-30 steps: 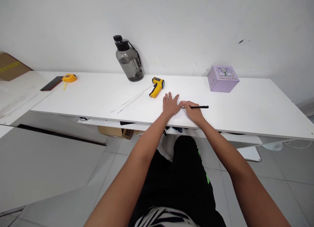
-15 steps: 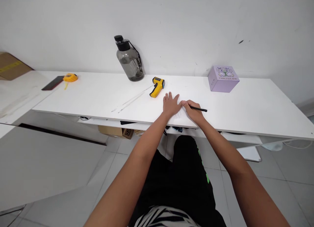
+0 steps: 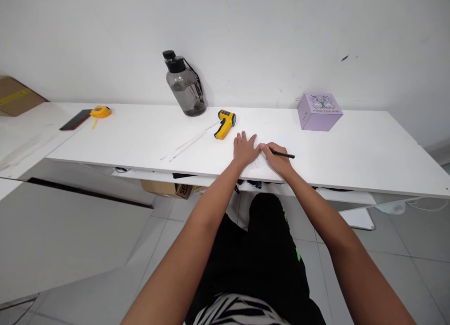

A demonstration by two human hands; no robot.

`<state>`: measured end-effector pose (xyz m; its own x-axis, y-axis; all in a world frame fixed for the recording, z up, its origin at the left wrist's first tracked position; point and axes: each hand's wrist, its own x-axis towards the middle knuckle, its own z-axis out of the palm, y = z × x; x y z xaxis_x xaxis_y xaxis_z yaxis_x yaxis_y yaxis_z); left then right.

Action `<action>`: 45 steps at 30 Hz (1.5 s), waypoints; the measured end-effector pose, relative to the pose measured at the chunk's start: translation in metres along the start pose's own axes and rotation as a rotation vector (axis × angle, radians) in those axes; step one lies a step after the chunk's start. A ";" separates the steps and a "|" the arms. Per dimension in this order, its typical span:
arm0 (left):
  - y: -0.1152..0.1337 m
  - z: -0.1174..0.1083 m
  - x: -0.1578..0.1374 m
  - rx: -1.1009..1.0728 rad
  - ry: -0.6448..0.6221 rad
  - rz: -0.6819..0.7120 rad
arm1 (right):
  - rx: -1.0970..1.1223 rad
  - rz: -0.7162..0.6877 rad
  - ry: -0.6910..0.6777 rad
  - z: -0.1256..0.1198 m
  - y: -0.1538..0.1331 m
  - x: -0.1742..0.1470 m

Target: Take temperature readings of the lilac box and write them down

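Observation:
My right hand (image 3: 277, 159) is closed around a black pen (image 3: 285, 154), whose back end points to the right; its tip is hidden by the fingers. Flat beside it lies my left hand (image 3: 245, 149), fingers spread, the thumb close to the right fingertips. Between and below the hands a white paper (image 3: 256, 163) with faint marks shows on the white table (image 3: 365, 151); its edges blend into the tabletop. Just beyond my left hand rests a yellow and black infrared thermometer (image 3: 225, 125).
A grey water bottle (image 3: 186, 88) stands by the wall. To the right sits a purple box (image 3: 319, 113). On the left are a yellow tape measure (image 3: 101, 111), a dark flat object (image 3: 75, 120) and a cardboard box (image 3: 17, 96). A shelf (image 3: 158, 176) with items runs under the tabletop.
The pen's back end has shifted slightly to the left in my right hand. My left hand stays in place.

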<state>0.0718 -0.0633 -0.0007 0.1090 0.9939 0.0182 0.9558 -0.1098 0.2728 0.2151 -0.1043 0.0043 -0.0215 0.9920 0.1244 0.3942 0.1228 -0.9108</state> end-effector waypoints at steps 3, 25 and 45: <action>0.000 0.000 0.000 0.003 -0.001 0.002 | 0.006 0.001 -0.001 0.000 -0.001 -0.001; -0.003 0.008 0.003 -0.024 0.032 0.015 | -0.107 -0.276 0.040 0.009 0.027 0.015; -0.004 0.010 -0.004 0.024 0.297 0.017 | -0.490 0.022 0.290 0.009 0.007 0.010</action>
<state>0.0704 -0.0668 -0.0120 0.0437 0.9516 0.3042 0.9612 -0.1230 0.2469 0.2097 -0.0931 -0.0045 0.2175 0.9371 0.2731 0.7734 0.0052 -0.6339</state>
